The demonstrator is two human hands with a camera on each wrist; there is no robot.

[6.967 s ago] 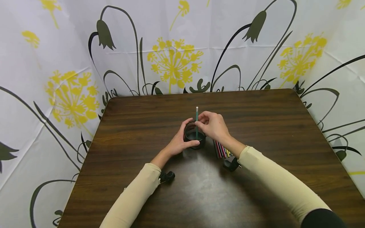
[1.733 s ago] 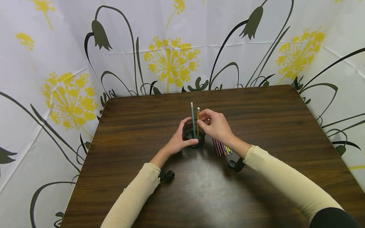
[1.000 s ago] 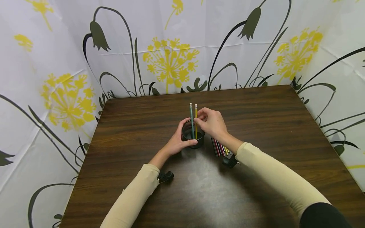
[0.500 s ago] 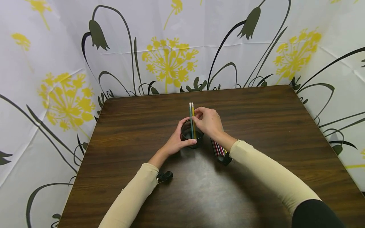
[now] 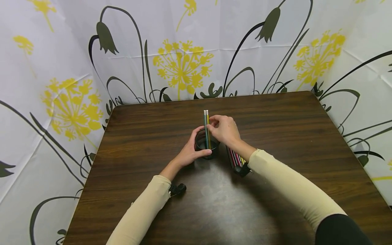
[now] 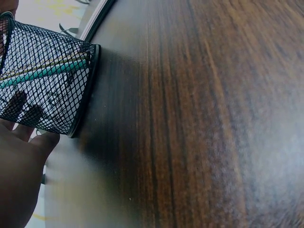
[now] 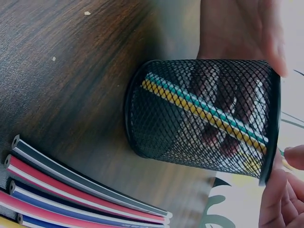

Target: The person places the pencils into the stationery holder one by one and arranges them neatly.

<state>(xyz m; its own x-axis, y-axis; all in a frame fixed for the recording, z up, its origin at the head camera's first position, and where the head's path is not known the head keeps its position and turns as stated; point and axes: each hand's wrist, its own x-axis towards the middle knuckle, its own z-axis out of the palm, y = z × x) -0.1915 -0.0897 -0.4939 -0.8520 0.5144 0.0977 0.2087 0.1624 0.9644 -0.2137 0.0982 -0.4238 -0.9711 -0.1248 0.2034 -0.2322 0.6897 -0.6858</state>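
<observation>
My left hand (image 5: 190, 151) grips a black mesh pencil cup (image 7: 166, 128) round its side, the thumb across the near face. Inside the cup stand a teal pencil (image 5: 205, 119) and a yellow pencil (image 7: 204, 114), side by side, eraser ends up above the rim. Fingers and thumb of my right hand (image 5: 225, 131) pinch the yellow pencil just over the rim. Through the mesh in the right wrist view, both pencils lean together, their lower ends close to the cup's base. In the left wrist view, my left fingertips (image 6: 45, 140) wrap the cup from below.
Several striped pencils (image 7: 85, 190) lie in a row on the dark wooden table (image 5: 147, 136), right of the cup and partly under my right wrist. Black wrist cameras jut from both cuffs. A floral curtain (image 5: 183, 27) hangs behind the table's far edge.
Seven seconds ago only the teal pencil was at the cup, in my right hand. Since then the yellow pencil has come in, shifting left until it stands against the teal one. My left hand stays put.
</observation>
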